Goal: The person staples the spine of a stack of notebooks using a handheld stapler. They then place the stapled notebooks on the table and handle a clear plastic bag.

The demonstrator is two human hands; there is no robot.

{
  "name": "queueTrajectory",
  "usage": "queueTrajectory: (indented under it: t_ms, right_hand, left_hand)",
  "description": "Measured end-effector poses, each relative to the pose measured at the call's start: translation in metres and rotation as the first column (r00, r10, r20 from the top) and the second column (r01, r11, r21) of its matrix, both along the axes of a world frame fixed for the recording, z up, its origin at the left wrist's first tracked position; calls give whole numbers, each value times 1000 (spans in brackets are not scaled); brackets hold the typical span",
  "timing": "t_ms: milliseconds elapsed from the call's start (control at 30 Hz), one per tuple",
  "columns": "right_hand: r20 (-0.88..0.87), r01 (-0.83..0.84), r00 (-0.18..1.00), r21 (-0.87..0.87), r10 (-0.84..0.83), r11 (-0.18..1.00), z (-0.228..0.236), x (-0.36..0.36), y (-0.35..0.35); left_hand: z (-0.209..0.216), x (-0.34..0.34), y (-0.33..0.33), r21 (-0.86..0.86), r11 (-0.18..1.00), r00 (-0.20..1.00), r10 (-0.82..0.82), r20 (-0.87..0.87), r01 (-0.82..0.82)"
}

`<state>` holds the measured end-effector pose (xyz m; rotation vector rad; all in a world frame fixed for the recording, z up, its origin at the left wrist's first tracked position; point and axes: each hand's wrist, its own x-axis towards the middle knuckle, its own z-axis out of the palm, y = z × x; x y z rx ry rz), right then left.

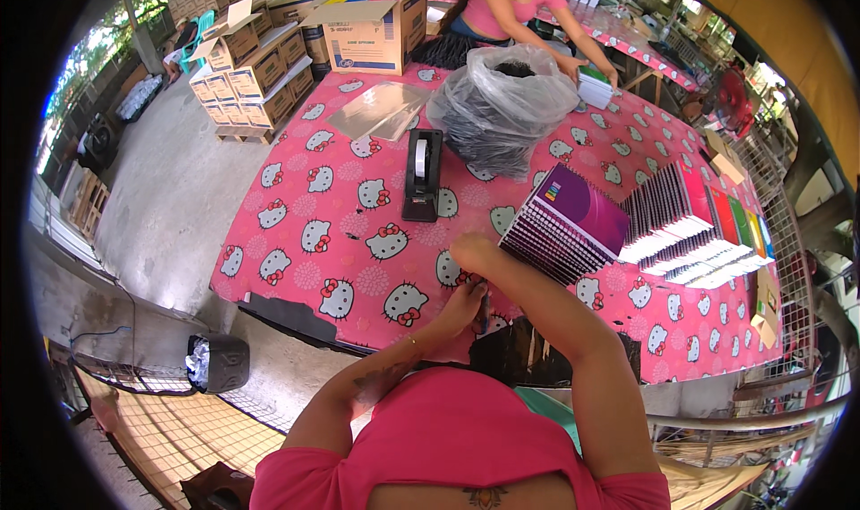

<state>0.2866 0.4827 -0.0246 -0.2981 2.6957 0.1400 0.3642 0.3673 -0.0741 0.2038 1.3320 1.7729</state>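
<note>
1. left hand [464, 306]: fingers appear closed round a small dark object [485, 316] — its kind unclear — at the near edge of the pink table [296, 223].
2. right hand [472, 252]: bent just beyond the left; its fingers are hidden, so grip cannot be told.
3. step in hand, as judged: close handling of the object, near the purple notebooks [582, 207].
4. next move, as judged: calls for a steady left hold.

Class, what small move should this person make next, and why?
Probably steady the small, dark, narrow object with the left hand: it appears to sit against that hand, and the bent right hand is close by.
</note>
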Motion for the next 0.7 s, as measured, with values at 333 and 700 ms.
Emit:
queueTrajectory:
  t_ms: [333, 700]
  right_hand:
    - [-39, -90, 995, -9, 90, 996, 7, 7, 4]
    - [-92, -51, 995, -33, 47, 998, -3, 10, 7]
  left_hand:
    - [27, 8, -2, -76, 997, 975, -8, 224, 25]
    - [8, 4, 1, -76, 996, 984, -39, 176, 53]
